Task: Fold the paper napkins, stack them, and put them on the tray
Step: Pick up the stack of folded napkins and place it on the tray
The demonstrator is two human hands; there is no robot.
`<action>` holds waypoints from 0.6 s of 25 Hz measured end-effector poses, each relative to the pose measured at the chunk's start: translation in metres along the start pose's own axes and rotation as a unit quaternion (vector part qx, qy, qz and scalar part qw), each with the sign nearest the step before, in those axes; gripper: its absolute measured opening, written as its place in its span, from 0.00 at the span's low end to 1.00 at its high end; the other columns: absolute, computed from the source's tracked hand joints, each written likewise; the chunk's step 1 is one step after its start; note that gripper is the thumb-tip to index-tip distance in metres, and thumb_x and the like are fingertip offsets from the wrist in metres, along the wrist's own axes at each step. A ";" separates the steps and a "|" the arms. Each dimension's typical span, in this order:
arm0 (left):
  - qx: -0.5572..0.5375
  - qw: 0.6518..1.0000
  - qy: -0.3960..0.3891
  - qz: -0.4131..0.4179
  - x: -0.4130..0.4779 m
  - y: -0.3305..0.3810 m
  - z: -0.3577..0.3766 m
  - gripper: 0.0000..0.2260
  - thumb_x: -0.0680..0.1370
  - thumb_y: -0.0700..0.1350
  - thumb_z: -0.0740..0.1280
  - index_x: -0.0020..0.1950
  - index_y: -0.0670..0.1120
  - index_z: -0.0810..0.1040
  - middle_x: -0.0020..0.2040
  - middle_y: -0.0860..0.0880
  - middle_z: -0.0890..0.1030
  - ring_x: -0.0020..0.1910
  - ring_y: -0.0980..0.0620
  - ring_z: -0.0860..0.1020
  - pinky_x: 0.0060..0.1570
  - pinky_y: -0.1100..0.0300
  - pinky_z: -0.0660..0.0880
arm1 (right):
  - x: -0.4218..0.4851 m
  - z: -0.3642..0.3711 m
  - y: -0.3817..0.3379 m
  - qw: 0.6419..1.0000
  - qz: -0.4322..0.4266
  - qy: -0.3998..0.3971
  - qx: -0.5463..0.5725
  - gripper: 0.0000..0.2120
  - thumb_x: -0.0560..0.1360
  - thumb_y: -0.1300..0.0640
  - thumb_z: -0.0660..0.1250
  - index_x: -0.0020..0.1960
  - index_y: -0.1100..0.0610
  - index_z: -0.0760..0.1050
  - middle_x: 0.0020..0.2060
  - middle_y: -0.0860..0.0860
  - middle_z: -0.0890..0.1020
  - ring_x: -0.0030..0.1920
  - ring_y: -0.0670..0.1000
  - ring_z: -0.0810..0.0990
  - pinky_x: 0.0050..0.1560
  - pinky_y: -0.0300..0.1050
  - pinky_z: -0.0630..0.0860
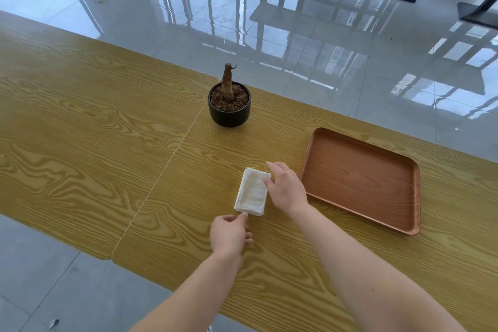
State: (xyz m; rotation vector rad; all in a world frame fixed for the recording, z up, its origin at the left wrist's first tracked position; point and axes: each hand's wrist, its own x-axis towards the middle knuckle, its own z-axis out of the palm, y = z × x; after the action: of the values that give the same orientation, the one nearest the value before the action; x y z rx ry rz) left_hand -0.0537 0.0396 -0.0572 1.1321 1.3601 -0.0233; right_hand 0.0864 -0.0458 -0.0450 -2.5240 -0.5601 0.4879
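A stack of folded white paper napkins [252,191] lies on the wooden table [107,121], left of a brown wooden tray [361,178] that holds nothing. My right hand [285,186] rests on the stack's right edge, its fingers touching the far right corner. At the stack's near left corner sits my left hand [230,232], with thumb and forefinger pinching or touching the corner. The stack lies flat on the table.
A black pot [229,108] with soil and a bare cut stem stands behind the napkins. The table's far edge runs diagonally behind the pot and tray. A seam [167,167] splits the tabletop left of the napkins. Beyond is glossy tiled floor with black table bases.
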 end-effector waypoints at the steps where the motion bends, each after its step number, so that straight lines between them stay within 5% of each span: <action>1: -0.034 0.999 -0.010 -0.025 -0.003 0.002 0.003 0.10 0.76 0.43 0.73 0.52 0.40 0.76 0.43 0.39 0.84 0.35 0.44 0.84 0.37 0.49 0.84 | 0.006 0.001 -0.001 0.999 -0.005 -0.026 -0.027 0.21 0.83 0.53 0.61 0.75 0.55 0.68 0.72 0.51 0.72 0.69 0.55 0.72 0.64 0.55 0.75; 9: -0.029 0.999 0.018 -0.001 0.002 0.022 0.009 0.07 0.76 0.40 0.72 0.38 0.46 0.79 0.37 0.44 0.84 0.35 0.47 0.83 0.39 0.49 0.84 | 0.016 0.000 -0.001 0.997 0.034 -0.054 -0.050 0.09 0.80 0.52 0.66 0.57 0.54 0.80 0.54 0.52 0.79 0.56 0.54 0.78 0.54 0.52 0.78; 12: 0.040 0.998 0.037 0.034 0.009 0.025 0.006 0.02 0.75 0.43 0.72 0.44 0.44 0.82 0.38 0.48 0.83 0.34 0.50 0.79 0.39 0.49 0.81 | 0.013 0.001 0.000 0.995 0.067 -0.054 -0.043 0.06 0.77 0.52 0.69 0.52 0.53 0.79 0.50 0.50 0.82 0.51 0.53 0.80 0.48 0.50 0.78; 15: 0.141 0.984 0.063 0.087 0.013 0.030 0.003 0.12 0.74 0.45 0.73 0.56 0.47 0.80 0.49 0.52 0.81 0.41 0.53 0.79 0.38 0.58 0.73 | 0.005 0.005 -0.001 0.992 0.107 -0.050 -0.045 0.06 0.77 0.51 0.69 0.50 0.53 0.78 0.47 0.50 0.83 0.50 0.53 0.81 0.45 0.49 0.77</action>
State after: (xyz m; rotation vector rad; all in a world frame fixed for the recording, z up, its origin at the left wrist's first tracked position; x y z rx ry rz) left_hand -0.0294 0.0602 -0.0495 1.5091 1.3936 -0.0188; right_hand 0.0880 -0.0408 -0.0499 -2.6717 -0.3557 0.6846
